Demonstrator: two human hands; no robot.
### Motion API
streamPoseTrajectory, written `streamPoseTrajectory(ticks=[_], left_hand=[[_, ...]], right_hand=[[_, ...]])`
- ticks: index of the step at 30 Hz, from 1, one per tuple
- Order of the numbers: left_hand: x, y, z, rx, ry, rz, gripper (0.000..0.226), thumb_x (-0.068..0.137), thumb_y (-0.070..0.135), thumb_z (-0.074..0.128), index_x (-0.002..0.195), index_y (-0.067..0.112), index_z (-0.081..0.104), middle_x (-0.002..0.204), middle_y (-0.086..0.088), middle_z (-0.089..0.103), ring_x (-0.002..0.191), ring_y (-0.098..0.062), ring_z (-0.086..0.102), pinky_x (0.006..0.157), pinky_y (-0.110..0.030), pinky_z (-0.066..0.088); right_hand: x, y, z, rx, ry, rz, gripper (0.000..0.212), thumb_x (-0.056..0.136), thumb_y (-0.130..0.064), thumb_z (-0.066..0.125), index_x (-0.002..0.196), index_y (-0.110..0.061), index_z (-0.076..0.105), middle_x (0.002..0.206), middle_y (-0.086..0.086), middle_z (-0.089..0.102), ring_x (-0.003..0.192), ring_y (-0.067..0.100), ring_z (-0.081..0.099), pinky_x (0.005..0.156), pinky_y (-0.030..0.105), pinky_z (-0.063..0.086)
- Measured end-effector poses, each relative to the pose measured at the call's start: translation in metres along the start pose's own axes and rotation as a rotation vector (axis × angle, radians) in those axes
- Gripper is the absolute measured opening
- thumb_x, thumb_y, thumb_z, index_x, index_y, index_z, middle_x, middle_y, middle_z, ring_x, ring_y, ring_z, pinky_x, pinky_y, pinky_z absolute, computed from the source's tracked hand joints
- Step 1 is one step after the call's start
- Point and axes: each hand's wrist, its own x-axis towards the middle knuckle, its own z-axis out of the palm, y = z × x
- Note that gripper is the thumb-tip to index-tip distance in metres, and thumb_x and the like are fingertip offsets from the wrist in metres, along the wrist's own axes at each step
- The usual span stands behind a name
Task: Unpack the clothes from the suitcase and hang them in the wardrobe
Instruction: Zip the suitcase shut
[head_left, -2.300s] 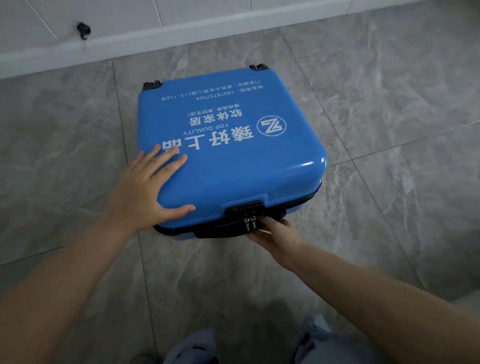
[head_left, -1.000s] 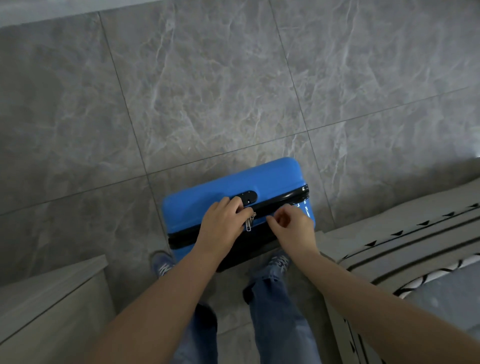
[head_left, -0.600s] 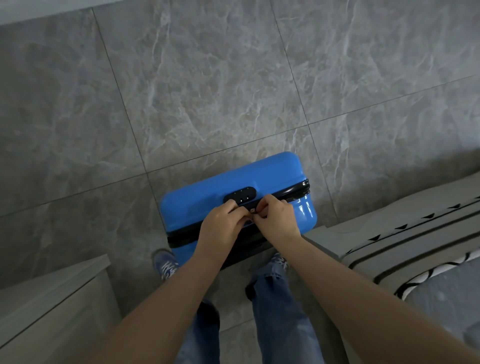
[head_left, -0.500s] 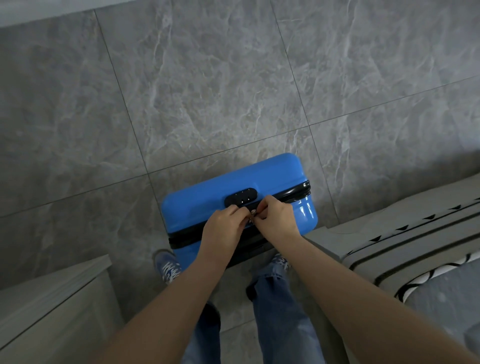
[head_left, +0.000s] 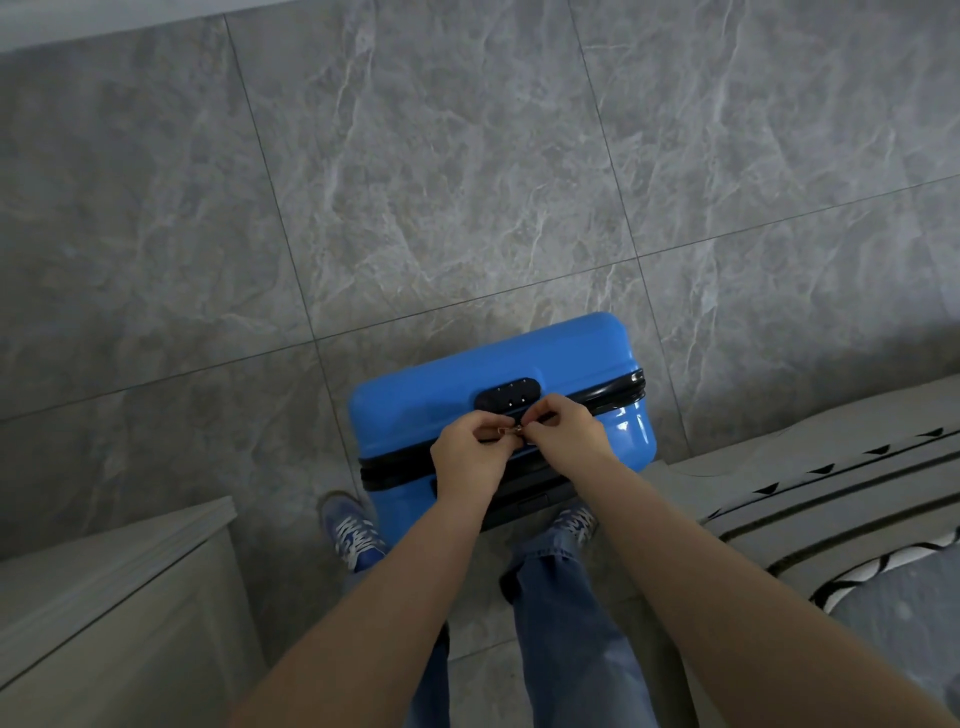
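A blue hard-shell suitcase (head_left: 431, 395) stands upright on the grey tiled floor, zipped shut, its black zip band across the top. A black combination lock (head_left: 506, 393) sits on its top edge. My left hand (head_left: 467, 457) and my right hand (head_left: 563, 431) meet just below the lock, each pinching a small metal zipper pull (head_left: 511, 429). No clothes or wardrobe are in view.
A light grey cabinet (head_left: 104, 597) stands at the lower left. A bed (head_left: 831, 483) with grey, black-striped bedding fills the lower right, close to the suitcase. My legs in jeans and blue sneakers (head_left: 353, 535) stand right behind the suitcase. Open floor (head_left: 415, 182) lies ahead.
The suitcase went from lying flat to standing upright. My right hand moved left to join the left hand at the zipper pulls under the lock.
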Motion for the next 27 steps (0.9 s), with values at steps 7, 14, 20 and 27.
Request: streamPoseTrajectory(ticks=[7,14,20,27], left_hand=[[-0.004,-0.006,0.002,-0.105,0.103,-0.014,0.012,0.083,0.008,0.076,0.088,0.019,0.073,0.083,0.003,0.072,0.080,-0.011,0.071,0.074,-0.030,0.061],[-0.004,0.005,0.012,-0.104,0.187,0.048,0.006,0.084,0.015,0.075,0.086,0.017,0.070,0.079,0.009,0.068,0.076,-0.001,0.066,0.074,-0.022,0.057],[-0.002,0.002,0.015,-0.077,0.186,0.076,0.010,0.083,0.014,0.077,0.085,0.016,0.067,0.077,0.007,0.067,0.072,-0.004,0.067,0.069,-0.030,0.060],[-0.002,0.011,0.014,0.022,0.158,0.088,0.011,0.083,0.020,0.076,0.087,0.017,0.067,0.076,0.010,0.067,0.068,0.001,0.063,0.058,-0.007,0.047]], right_hand=[[-0.006,0.008,-0.010,0.187,-0.089,-0.036,0.019,0.085,-0.020,0.067,0.086,-0.036,0.077,0.088,-0.016,0.074,0.094,0.000,0.064,0.073,0.012,0.045],[-0.015,0.024,0.009,0.187,0.256,-0.230,0.014,0.085,-0.027,0.075,0.099,-0.026,0.078,0.094,-0.011,0.063,0.082,-0.002,0.059,0.072,0.000,0.043],[-0.014,0.022,0.024,0.055,0.440,-0.371,0.011,0.089,-0.017,0.070,0.098,-0.012,0.074,0.089,-0.003,0.067,0.075,0.001,0.056,0.075,0.008,0.044],[-0.009,0.019,0.025,0.008,0.409,-0.464,0.005,0.085,-0.008,0.070,0.088,-0.012,0.069,0.080,-0.003,0.060,0.066,0.002,0.055,0.065,0.004,0.042]])
